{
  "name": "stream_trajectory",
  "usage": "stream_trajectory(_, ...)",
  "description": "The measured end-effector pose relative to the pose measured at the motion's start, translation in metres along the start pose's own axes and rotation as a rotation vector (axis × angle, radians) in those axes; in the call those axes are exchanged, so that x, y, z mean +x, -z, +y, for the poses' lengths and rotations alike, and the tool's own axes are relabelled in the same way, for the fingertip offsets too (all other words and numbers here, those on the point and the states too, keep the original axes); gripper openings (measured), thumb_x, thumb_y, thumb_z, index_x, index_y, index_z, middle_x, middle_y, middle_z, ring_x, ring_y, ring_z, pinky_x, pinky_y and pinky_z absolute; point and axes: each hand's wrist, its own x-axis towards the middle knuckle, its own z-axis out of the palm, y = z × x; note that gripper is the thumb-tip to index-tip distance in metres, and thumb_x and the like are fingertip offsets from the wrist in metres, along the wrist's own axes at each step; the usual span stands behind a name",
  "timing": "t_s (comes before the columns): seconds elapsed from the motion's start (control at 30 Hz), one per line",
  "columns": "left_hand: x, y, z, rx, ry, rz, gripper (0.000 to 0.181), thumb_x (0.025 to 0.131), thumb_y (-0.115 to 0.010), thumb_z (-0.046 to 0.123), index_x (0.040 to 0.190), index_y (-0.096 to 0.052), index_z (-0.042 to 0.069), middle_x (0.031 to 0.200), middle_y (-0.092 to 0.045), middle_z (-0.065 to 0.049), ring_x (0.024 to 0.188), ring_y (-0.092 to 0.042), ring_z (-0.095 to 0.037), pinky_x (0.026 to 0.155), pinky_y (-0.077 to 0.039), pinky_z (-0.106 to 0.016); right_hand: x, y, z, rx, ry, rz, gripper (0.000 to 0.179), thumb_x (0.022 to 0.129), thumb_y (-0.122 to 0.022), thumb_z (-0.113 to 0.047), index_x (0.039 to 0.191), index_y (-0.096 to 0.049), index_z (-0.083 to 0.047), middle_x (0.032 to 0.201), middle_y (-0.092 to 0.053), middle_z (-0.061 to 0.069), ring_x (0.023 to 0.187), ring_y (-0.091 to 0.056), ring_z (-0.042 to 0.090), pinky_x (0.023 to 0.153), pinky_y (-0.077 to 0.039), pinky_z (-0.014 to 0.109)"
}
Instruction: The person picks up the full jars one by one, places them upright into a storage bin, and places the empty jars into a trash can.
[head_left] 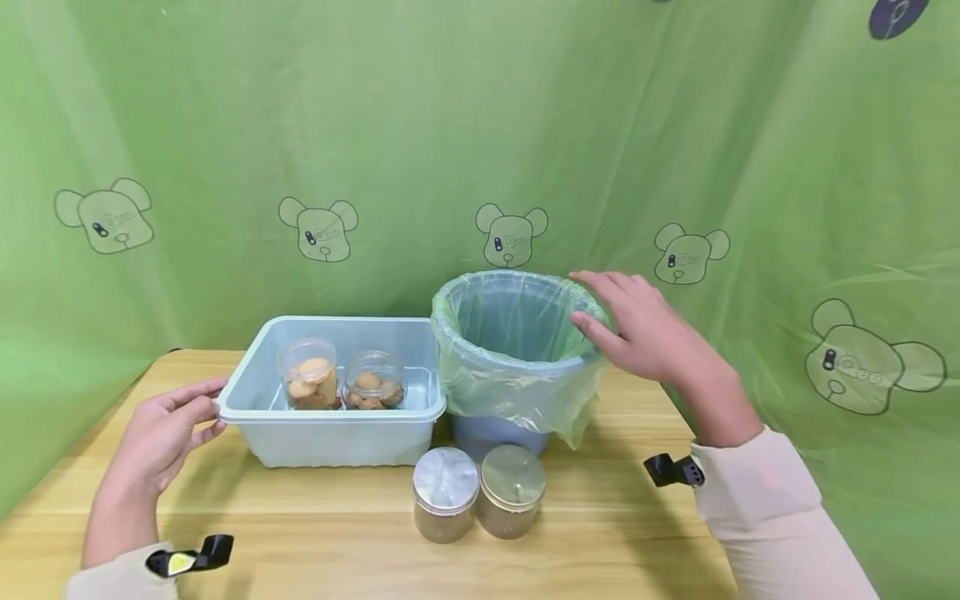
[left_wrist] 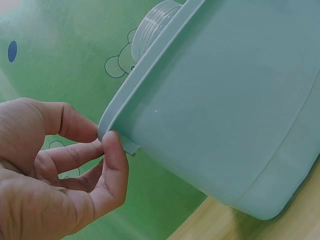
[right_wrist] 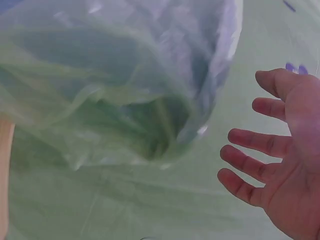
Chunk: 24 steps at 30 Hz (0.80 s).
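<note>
My left hand (head_left: 168, 425) pinches the left rim corner of a light blue plastic tub (head_left: 333, 442); the left wrist view shows thumb and fingers on that rim. Inside the tub stand two clear jars, a taller jar of pale biscuits (head_left: 313, 379) and a shorter jar of round brown cookies (head_left: 372, 385). To the tub's right is a blue bin (head_left: 498, 433) lined with a thin yellow-green bag (head_left: 517, 392) folded over its rim. Beside the bin's right rim my right hand (head_left: 641, 329) hovers with fingers spread, holding nothing; in the right wrist view a gap separates it from the bag.
Two lidded jars, one with a silvery lid (head_left: 446, 477) and one with a duller lid (head_left: 513, 475), stand side by side before the bin. Everything rests on a wooden table (head_left: 337, 542). A green bear-print sheet (head_left: 420, 150) hangs behind and at both sides.
</note>
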Motion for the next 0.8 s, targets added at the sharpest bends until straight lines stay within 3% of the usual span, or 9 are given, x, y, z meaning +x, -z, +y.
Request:
stream_trajectory(0.23,0.002,0.000,0.001,0.010,-0.003,0.000,0.033,0.097,-0.056,-0.003,0.123,-0.070,0.011,0.108,-0.066,0.012,0.092,-0.064,-0.010,0.078,-0.060,-0.024,-0.015,-0.012,0.021,0.063,-0.089,0.054,0.054,0.107,-0.053,-0.033,0.153,-0.043,-0.007,0.150,-0.048,0.022,0.134,-0.046,0.044,0.109,-0.037,0.065)
stream_trajectory(0.4,0.001,0.001,0.000,0.001,-0.004,0.005,0.032,0.097,-0.055,-0.004,0.119,-0.071,0.014,0.108,-0.066,0.012,0.092,-0.064,-0.010,0.078,-0.060,-0.024,-0.022,-0.028,0.035,0.121,-0.129,0.117,0.051,0.107,-0.052,-0.034,0.150,-0.048,-0.007,0.136,-0.059,0.025,0.113,-0.062,0.044,0.094,-0.050,0.064)
stream_trajectory(0.6,-0.001,-0.001,-0.001,0.009,0.002,0.002,0.033,0.098,-0.054,-0.004,0.117,-0.072,0.015,0.107,-0.067,0.012,0.092,-0.064,-0.010,0.079,-0.060,-0.024,-0.033,-0.054,0.052,0.214,-0.164,0.231,0.045,0.108,-0.052,-0.028,0.145,-0.053,-0.003,0.119,-0.068,0.023,0.101,-0.068,0.040,0.087,-0.055,0.059)
stream_trajectory(0.67,-0.002,-0.001,-0.001,0.026,0.003,0.002,0.033,0.098,-0.054,-0.004,0.119,-0.072,0.014,0.107,-0.066,0.012,0.092,-0.063,-0.009,0.079,-0.060,-0.023,-0.036,-0.062,0.057,0.233,-0.167,0.277,0.042,0.108,-0.052,-0.026,0.143,-0.056,-0.003,0.117,-0.070,0.021,0.098,-0.069,0.038,0.085,-0.058,0.052)
stream_trajectory(0.8,-0.001,-0.003,0.001,0.093,-0.002,0.026,0.034,0.099,-0.054,-0.001,0.131,-0.064,0.005,0.105,-0.065,0.014,0.090,-0.063,-0.006,0.079,-0.059,-0.021,-0.040,-0.075,0.063,0.278,-0.189,0.339,0.040,0.108,-0.053,-0.025,0.142,-0.059,-0.007,0.117,-0.071,0.019,0.097,-0.069,0.029,0.085,-0.055,0.023)
